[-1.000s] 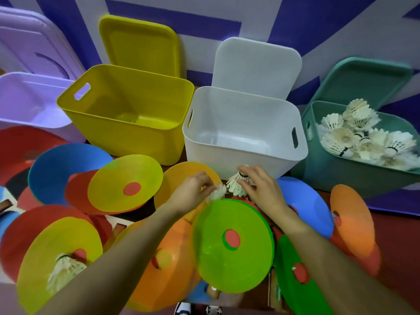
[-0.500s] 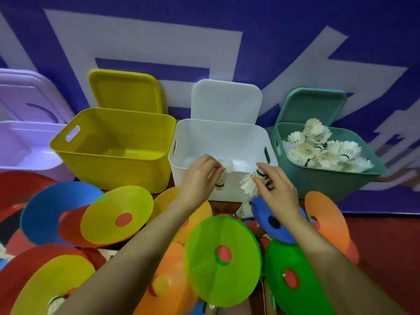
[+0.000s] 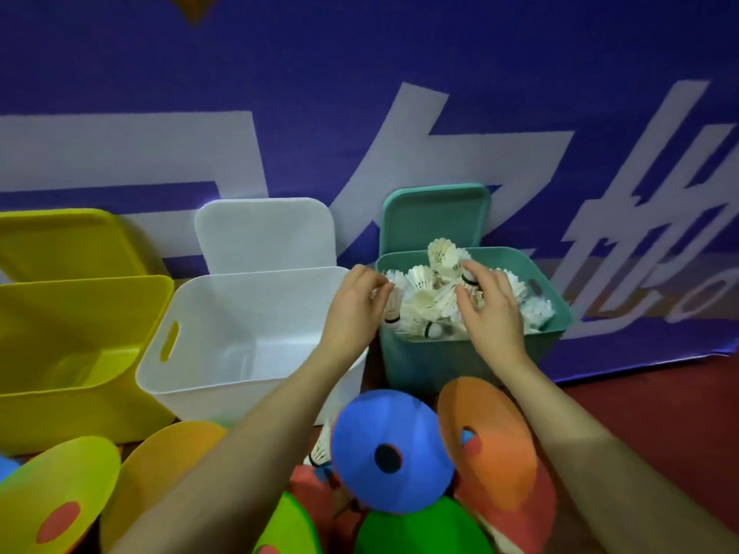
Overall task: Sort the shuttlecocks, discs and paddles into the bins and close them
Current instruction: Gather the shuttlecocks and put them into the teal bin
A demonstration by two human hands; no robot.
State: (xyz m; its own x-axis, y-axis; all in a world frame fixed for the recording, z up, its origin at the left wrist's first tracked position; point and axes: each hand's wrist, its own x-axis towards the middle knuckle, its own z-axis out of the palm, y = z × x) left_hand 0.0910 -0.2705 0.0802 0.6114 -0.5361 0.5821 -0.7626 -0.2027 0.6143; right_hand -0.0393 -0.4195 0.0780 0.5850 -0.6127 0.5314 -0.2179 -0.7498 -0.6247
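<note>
— Teal bin (image 3: 472, 363) on your right: what are your hands doing over it?

— Your left hand (image 3: 354, 309) is at its left rim, fingers curled, pinching a shuttlecock (image 3: 392, 305) that hangs cork-down just inside the wall. Your right hand (image 3: 490, 309) is above the heap of shuttlecocks (image 3: 430, 297), fingers loosely bent round one with a black band (image 3: 472, 283); I cannot tell whether you grip it or only touch it.

— And the other bins?

— Your white bin (image 3: 240, 377) stands just left of the teal one, your yellow bin (image 3: 72, 405) further left, both with lids leaning behind them. The teal lid (image 3: 436, 217) leans against the banner too.

— The discs?

— A blue disc (image 3: 392, 449), an orange disc (image 3: 492, 445) and a yellow-green disc (image 3: 56, 493) lie near you, in front of the bins, with one more shuttlecock (image 3: 322, 449) tucked beside the blue one.
</note>
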